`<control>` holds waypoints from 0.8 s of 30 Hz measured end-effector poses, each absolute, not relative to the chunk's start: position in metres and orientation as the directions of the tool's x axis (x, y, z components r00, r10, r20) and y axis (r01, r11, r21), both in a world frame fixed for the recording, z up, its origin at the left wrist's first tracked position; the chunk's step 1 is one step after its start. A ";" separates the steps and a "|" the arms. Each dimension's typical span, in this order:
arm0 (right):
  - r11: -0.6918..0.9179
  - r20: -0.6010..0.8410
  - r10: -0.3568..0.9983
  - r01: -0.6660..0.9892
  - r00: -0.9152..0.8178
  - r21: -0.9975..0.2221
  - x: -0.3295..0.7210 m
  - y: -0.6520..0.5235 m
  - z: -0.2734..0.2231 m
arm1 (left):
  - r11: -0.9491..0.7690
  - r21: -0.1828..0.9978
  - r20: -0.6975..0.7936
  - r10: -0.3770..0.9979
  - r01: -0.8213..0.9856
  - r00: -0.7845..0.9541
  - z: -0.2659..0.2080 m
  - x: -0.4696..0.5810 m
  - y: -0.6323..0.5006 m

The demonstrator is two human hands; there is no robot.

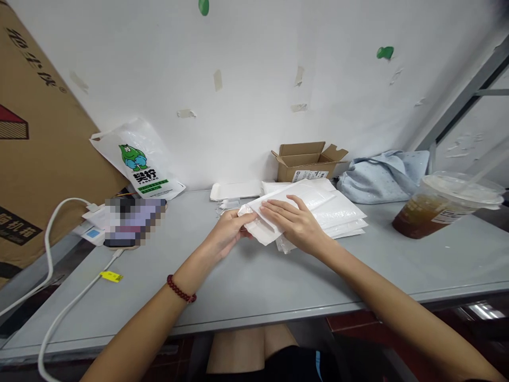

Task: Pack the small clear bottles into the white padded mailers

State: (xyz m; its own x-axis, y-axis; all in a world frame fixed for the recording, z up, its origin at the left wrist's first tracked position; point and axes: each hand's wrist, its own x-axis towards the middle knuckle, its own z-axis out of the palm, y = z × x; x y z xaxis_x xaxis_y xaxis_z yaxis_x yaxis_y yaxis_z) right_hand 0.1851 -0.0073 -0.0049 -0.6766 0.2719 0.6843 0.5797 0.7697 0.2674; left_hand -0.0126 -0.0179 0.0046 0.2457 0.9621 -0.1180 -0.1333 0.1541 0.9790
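A white padded envelope (pixel 260 231) is tilted up at the middle of the table, over a stack of similar white envelopes (pixel 345 212). My left hand (pixel 230 231) grips its near left end, thumb on top and fingers underneath, partly hidden. Flat across the upper face of the same envelope lies my right hand (pixel 296 223), its fingers stretched out. Just behind my left hand are a flat white packet (pixel 234 191) and some small clear packets (pixel 229 203) whose contents I cannot make out.
Behind the stack stands an open cardboard box (pixel 304 164), beside a light blue cloth bundle (pixel 382 178). A lidded drink cup (pixel 441 207) is at right. At left are a phone (pixel 137 223) on a white cable (pixel 75 302), a plastic bag (pixel 139 159) and a large carton (pixel 47 132).
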 end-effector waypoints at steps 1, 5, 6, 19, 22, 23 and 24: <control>0.756 0.695 0.274 0.595 -0.665 0.271 0.186 -0.006 -0.005 | 0.160 0.979 -0.116 0.946 -0.125 0.302 0.007 -0.014 -0.019; 0.731 0.723 0.271 0.624 -0.636 0.275 0.189 -0.004 -0.003 | 0.110 0.989 -0.065 0.928 -0.103 0.367 0.013 -0.014 -0.022; 0.728 0.730 0.262 0.626 -0.632 0.280 0.189 -0.003 -0.003 | 0.075 0.990 -0.031 0.940 -0.117 0.341 0.014 -0.013 -0.023; 0.713 0.812 0.118 0.618 -0.571 0.331 0.186 -0.007 -0.004 | -0.694 0.591 0.642 0.713 0.411 0.282 -0.008 0.000 -0.029; 0.657 0.805 0.067 0.633 -0.589 0.409 0.184 -0.012 0.000 | -0.710 0.454 0.677 0.667 0.538 0.311 -0.018 0.006 -0.028; 0.640 0.804 0.058 0.640 -0.592 0.425 0.184 -0.013 0.002 | -0.710 0.444 0.686 0.662 0.547 0.302 -0.019 0.008 -0.028; 0.624 0.808 0.051 0.651 -0.587 0.433 0.183 -0.015 0.003 | -0.712 0.445 0.697 0.656 0.543 0.290 -0.020 0.010 -0.027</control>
